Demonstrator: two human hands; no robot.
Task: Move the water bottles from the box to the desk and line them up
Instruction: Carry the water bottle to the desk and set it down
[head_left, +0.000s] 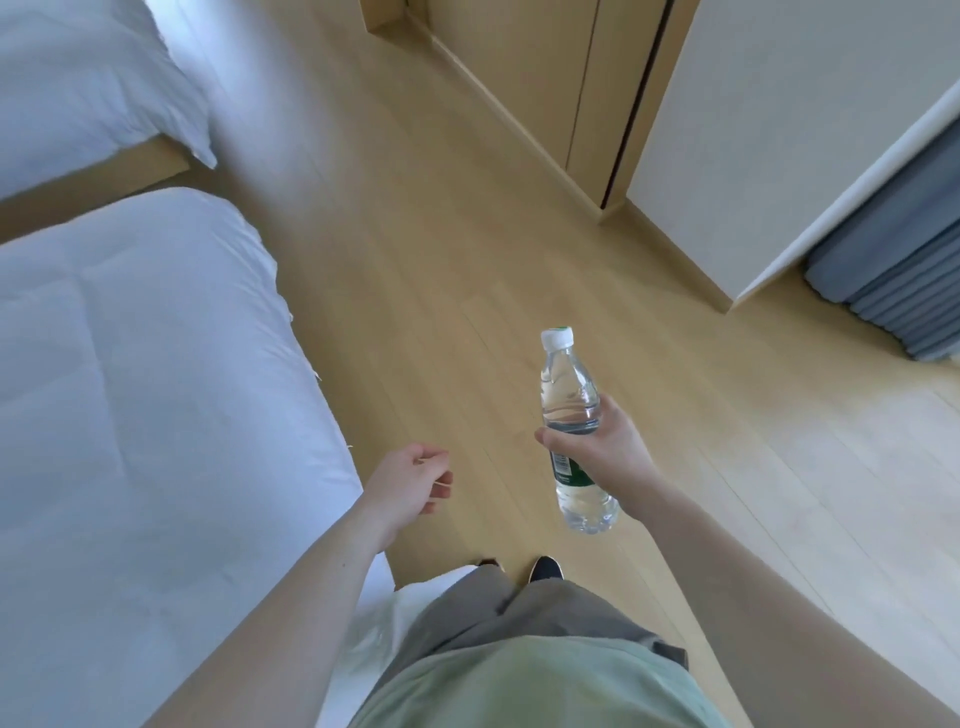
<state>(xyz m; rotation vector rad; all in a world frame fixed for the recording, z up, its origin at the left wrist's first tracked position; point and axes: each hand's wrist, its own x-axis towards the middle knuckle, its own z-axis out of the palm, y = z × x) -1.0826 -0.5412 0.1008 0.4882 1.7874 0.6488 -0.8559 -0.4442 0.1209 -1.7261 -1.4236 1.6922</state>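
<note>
Gripping water bottle (571, 410) in right hand (605, 452); left hand (410, 480) loosely curled, empty

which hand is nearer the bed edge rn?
Left. The left hand hangs loosely curled, holding nothing, just beside the bed. The right hand is farther out over the floor, gripping the water bottle.

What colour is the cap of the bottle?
The cap is white with a green top edge, seen in the head view.
</note>
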